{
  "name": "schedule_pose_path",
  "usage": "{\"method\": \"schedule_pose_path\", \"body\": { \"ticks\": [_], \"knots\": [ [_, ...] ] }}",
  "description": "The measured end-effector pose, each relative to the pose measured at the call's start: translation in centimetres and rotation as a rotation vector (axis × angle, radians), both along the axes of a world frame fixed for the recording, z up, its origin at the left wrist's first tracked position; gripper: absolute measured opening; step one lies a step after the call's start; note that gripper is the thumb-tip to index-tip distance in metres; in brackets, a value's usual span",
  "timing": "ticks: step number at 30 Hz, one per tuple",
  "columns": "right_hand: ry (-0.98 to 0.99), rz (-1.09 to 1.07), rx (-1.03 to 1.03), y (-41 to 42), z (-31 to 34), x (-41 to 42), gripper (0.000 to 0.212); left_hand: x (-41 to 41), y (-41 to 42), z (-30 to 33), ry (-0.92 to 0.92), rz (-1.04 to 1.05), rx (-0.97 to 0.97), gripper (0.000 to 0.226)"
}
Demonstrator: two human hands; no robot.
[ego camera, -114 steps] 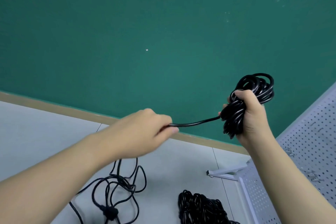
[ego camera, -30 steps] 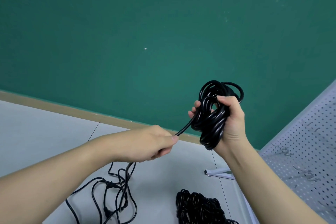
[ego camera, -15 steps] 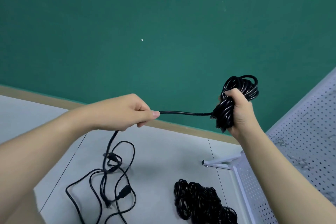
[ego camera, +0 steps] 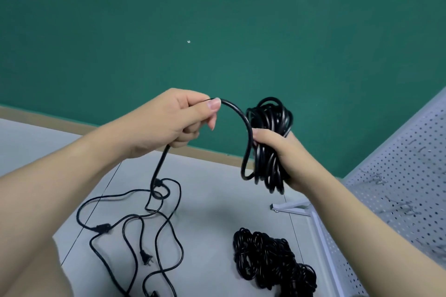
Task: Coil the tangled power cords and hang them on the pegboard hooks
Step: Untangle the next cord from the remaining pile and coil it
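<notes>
Against a green wall, above a grey floor, the right hand grips a coiled black power cord. The left hand pinches its loose strand; tangled slack lies below, near a white pegboard.

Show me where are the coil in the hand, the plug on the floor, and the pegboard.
coil [ego camera: 271, 118], head view, on the upper loops above the right hand.
plug [ego camera: 145, 259], head view, on its black body.
pegboard [ego camera: 398, 176], head view, on its bare perforated panel.
</notes>
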State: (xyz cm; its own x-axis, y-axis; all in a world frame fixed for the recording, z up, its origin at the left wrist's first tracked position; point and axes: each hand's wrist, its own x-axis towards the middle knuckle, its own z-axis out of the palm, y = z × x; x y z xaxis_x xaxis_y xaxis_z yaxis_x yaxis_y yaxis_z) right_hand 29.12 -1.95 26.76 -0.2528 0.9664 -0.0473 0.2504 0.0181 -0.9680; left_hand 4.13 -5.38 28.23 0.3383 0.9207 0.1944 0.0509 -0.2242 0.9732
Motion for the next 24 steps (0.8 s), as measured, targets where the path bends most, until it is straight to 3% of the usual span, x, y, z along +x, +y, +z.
{"method": "schedule_pose_path", "body": {
  "ticks": [4,9,13,16,18,21,24],
  "knots": [
    [0.179,0.086,-0.21,-1.0,-0.3,-1.7,0.019,1.4,0.2,-0.4,-0.002,0.076,0.03,0.041],
    [0.309,0.112,-0.34,-0.9,-0.5,-2.6,0.035,1.9,1.0,-1.1,0.081,0.31,0.064,0.048],
    [0.348,0.124,-0.385,-0.8,-0.9,-3.0,0.039,1.8,1.2,-1.6,0.071,0.376,0.059,0.047],
    [0.409,0.098,-0.409,-0.6,-1.0,-3.2,0.041,1.6,1.1,-1.4,0.02,0.329,0.078,0.043],
    [0.457,0.047,-0.398,-0.1,-0.8,-3.0,0.043,1.1,0.9,-0.9,0.009,0.26,0.136,0.029],
    [0.493,-0.068,-0.38,0.9,-0.6,-2.2,0.044,-0.1,0.1,-0.4,0.134,0.222,0.24,0.009],
    [0.474,-0.15,-0.361,1.4,-0.6,-1.3,0.048,-1.0,-0.8,-0.2,0.316,0.107,0.233,0.015]
  ]
}}
